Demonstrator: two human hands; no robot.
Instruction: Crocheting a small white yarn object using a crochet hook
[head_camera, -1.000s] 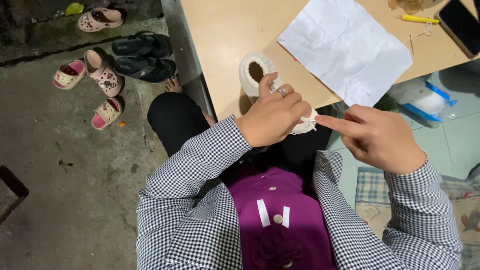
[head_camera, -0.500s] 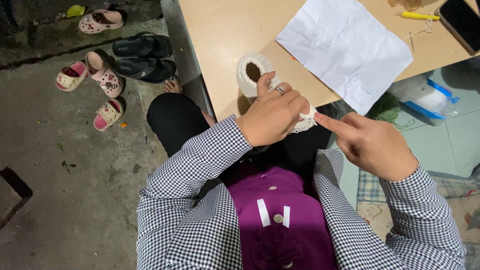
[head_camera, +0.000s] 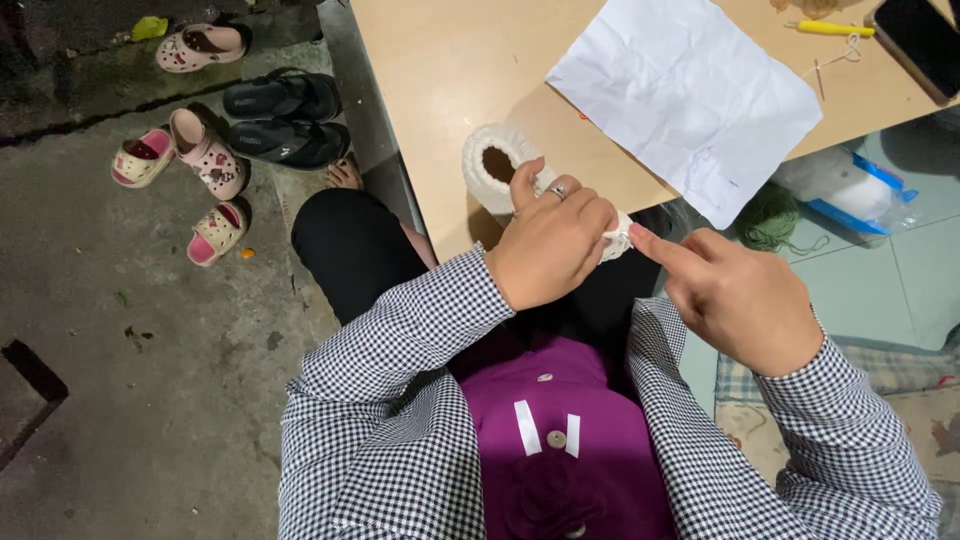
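Observation:
A small white crocheted bootie (head_camera: 490, 162) rests at the near edge of the tan table (head_camera: 440, 90), its round opening facing up. My left hand (head_camera: 550, 240), with a ring on one finger, grips the bootie from above and hides most of its right part. My right hand (head_camera: 735, 295) is just to the right, index finger stretched out and touching the bootie's white end by the left hand's knuckles; its other fingers are curled. Whether it pinches a thread or needle cannot be seen.
A creased white paper sheet (head_camera: 690, 95) lies on the table, with a yellow crochet hook (head_camera: 830, 28), small scissors (head_camera: 835, 55) and a dark phone (head_camera: 925, 40) beyond. Green yarn (head_camera: 770, 215) and a plastic bag (head_camera: 845, 185) lie on the floor right. Sandals (head_camera: 285, 120) and small shoes (head_camera: 205, 160) lie left.
Both hands have stayed on the bootie, shifting only slightly. The view has drifted a little.

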